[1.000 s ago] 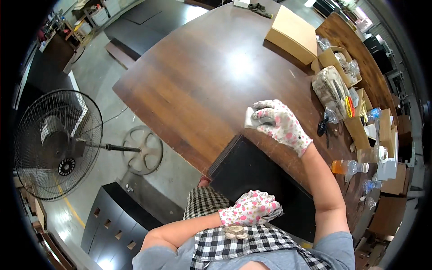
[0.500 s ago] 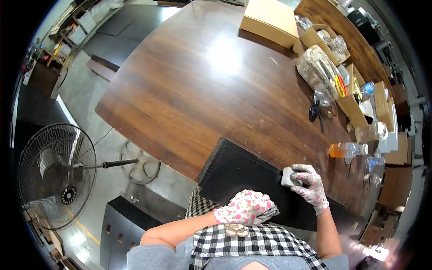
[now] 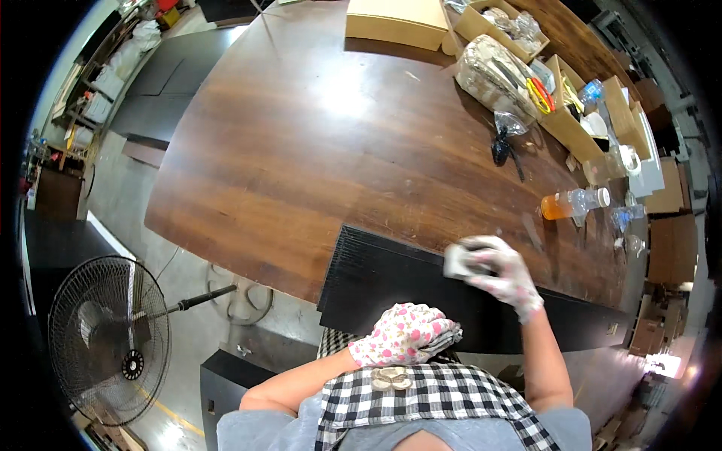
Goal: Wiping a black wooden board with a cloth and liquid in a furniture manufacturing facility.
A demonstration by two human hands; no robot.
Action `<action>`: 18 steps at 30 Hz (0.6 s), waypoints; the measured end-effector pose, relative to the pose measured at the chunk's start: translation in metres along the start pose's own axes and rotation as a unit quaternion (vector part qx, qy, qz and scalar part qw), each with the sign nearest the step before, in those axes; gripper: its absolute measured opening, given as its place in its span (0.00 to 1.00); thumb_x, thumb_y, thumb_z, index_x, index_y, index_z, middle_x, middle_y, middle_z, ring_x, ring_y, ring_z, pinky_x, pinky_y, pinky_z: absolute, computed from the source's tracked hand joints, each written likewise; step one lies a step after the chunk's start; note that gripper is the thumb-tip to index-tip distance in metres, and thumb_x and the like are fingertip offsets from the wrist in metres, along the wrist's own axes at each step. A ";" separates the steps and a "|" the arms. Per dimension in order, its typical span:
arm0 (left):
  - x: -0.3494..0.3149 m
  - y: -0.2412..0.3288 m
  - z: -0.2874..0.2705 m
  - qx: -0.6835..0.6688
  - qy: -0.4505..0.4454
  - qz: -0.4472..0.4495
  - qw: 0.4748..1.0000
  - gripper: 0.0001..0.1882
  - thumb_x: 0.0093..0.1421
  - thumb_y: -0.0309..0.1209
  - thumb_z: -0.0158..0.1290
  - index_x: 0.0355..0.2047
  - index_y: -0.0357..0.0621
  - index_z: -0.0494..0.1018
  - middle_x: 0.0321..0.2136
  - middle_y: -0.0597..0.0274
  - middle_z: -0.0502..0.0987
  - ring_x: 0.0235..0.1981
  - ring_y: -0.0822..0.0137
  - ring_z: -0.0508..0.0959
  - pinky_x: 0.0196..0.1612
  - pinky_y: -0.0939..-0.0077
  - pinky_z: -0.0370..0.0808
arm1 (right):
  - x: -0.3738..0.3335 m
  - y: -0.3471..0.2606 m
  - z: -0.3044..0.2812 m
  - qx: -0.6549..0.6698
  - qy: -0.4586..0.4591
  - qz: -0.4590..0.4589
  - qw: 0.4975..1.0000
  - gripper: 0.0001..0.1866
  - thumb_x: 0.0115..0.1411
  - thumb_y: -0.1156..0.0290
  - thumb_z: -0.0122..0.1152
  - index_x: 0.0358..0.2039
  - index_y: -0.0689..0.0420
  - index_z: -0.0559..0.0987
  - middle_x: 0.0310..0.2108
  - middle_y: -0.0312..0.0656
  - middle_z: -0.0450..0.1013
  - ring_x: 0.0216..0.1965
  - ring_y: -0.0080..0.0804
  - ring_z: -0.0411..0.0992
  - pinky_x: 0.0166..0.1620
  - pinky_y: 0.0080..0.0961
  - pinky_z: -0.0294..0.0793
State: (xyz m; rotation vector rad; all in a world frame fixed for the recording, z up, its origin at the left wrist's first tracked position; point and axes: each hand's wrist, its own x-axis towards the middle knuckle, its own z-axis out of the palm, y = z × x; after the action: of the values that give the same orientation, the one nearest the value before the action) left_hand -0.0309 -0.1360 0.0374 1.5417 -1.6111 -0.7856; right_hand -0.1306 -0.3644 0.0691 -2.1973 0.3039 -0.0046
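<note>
A long black board, which looks like part of a stack with layered edges at its left end, lies along the table's near edge in front of me. My right hand, in a white glove with a floral print, is closed around a small white block over the board's far edge. Motion blurs it, so contact with the board is hard to judge. My left hand, in a pink-flowered glove, is closed near the board's near edge. Bunched grey cloth shows beside its fingers.
The brown wooden table carries a cardboard box at the back. On the right are a wrapped bundle, red and yellow handled tools, open cartons and a bottle of orange liquid. A standing fan is at left.
My right hand has moved leftward along the board's far edge with the white block. My left hand stays closed near the same spot. The view has shifted slightly.
</note>
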 end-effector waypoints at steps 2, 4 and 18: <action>0.004 0.006 -0.012 0.072 0.106 0.035 0.991 0.20 0.48 0.34 0.59 0.43 0.47 0.75 0.38 0.59 0.75 0.35 0.57 0.76 0.35 0.63 0.74 | -0.047 0.018 -0.015 0.089 0.108 0.089 0.986 0.17 0.47 0.66 0.71 0.38 0.57 0.81 0.50 0.45 0.71 0.53 0.38 0.70 0.53 0.34 0.71; 0.007 0.007 -0.019 0.149 0.192 0.027 0.970 0.21 0.47 0.35 0.60 0.43 0.47 0.75 0.37 0.60 0.74 0.34 0.58 0.76 0.34 0.65 0.73 | -0.063 0.018 -0.003 0.217 0.217 0.087 0.948 0.17 0.48 0.69 0.71 0.38 0.59 0.80 0.50 0.46 0.71 0.53 0.35 0.69 0.54 0.32 0.69; -0.037 0.006 -0.084 0.421 0.067 -0.127 0.896 0.28 0.41 0.32 0.61 0.47 0.48 0.74 0.38 0.61 0.72 0.37 0.58 0.72 0.37 0.61 0.68 | -0.058 0.034 0.035 0.192 0.291 -0.045 0.936 0.17 0.49 0.74 0.70 0.40 0.58 0.79 0.51 0.48 0.70 0.53 0.40 0.69 0.55 0.34 0.68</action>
State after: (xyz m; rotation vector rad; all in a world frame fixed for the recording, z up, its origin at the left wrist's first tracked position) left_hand 0.0368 -0.0932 0.0823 2.3825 -1.7611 -0.0527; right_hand -0.1902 -0.3437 0.0273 -1.7735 0.4830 -0.7174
